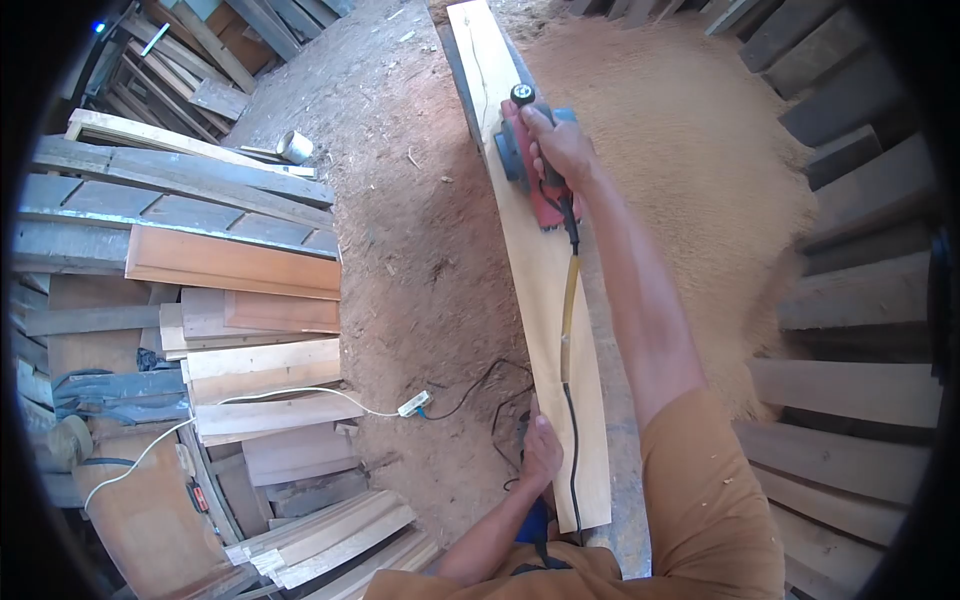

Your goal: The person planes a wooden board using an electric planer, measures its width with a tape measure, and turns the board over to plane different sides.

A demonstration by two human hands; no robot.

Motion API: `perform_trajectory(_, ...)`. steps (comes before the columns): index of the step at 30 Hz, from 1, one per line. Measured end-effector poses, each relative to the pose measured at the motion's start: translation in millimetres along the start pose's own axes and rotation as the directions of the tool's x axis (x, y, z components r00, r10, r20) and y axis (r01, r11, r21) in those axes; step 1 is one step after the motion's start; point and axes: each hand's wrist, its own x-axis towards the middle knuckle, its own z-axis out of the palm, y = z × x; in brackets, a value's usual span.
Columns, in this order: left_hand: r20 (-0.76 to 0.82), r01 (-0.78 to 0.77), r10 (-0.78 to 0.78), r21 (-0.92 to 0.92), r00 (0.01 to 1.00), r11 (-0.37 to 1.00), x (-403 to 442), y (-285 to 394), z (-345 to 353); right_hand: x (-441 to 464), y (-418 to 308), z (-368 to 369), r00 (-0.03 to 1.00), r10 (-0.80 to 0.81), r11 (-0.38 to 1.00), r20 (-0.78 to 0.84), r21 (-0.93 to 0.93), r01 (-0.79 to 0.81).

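Note:
A long pale wooden board runs away from me on a narrow bench. My right hand is wrapped round the rear handle of a red and black electric planer, which rests flat on the far part of the board. The planer's power cord, partly sheathed in yellow, trails back along the board toward my body. Close to me, my left hand grips the board's left edge near its close end; some of its fingers are hidden.
Sawdust lies thick to the right of the bench. Stacked planks line the left side, and more boards lean along the right. A white extension socket and black cable lie on the dirt floor.

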Motion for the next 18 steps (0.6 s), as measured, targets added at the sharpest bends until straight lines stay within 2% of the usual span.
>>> perform_trajectory(3, 0.052, 0.085, -0.091, 0.12, 0.994, 0.989, 11, -27, -7, -62, 9, -5, 0.999, 0.049, 0.998, -0.018, -0.043, -0.05)
perform_trajectory(5, 0.076, 0.132, -0.134, 0.034, 0.988, 0.991, 8, -29, -10, -130, 23, -11, 0.994, 0.103, 0.992, -0.021, -0.069, -0.104)
perform_trajectory(8, 0.176, 0.23, -0.174, -0.384, 0.969, 0.894, 3, -21, -14, -232, 85, -21, 0.99, 0.134, 0.991, 0.033, -0.026, -0.133)
perform_trajectory(9, 0.21, 0.27, -0.187, -0.506, 0.96, 0.819, 1, -20, -16, -268, 116, -26, 0.995, 0.097, 0.987, 0.033, -0.13, -0.092)
perform_trajectory(11, 0.278, 0.346, -0.207, -0.709, 0.938, 0.614, -8, -23, -20, -344, 139, -38, 0.985, 0.134, 0.962, 0.108, -0.251, -0.103)
perform_trajectory(12, 0.302, 0.377, -0.23, -0.669, 0.925, 0.641, -17, -28, -24, -385, 122, -43, 0.918, 0.336, 0.94, 0.212, -0.131, -0.314)
perform_trajectory(14, 0.359, 0.419, -0.228, -0.653, 0.905, 0.631, -23, -110, -26, -448, 158, -39, 0.96, 0.197, 0.979, 0.198, -0.091, -0.182)
perform_trajectory(15, 0.355, 0.443, -0.271, -0.627, 0.895, 0.641, -32, -109, -29, -474, 172, -37, 0.97, 0.15, 0.987, 0.191, -0.079, -0.137)
perform_trajectory(17, 0.345, 0.493, -0.354, -0.573, 0.87, 0.654, -50, -105, -36, -498, 182, -33, 0.969, 0.16, 0.986, 0.187, -0.076, -0.148)
perform_trajectory(18, 0.378, 0.539, -0.388, -0.52, 0.841, 0.662, -54, -128, -44, -491, 179, -27, 0.955, 0.229, 0.972, 0.187, -0.104, -0.213)
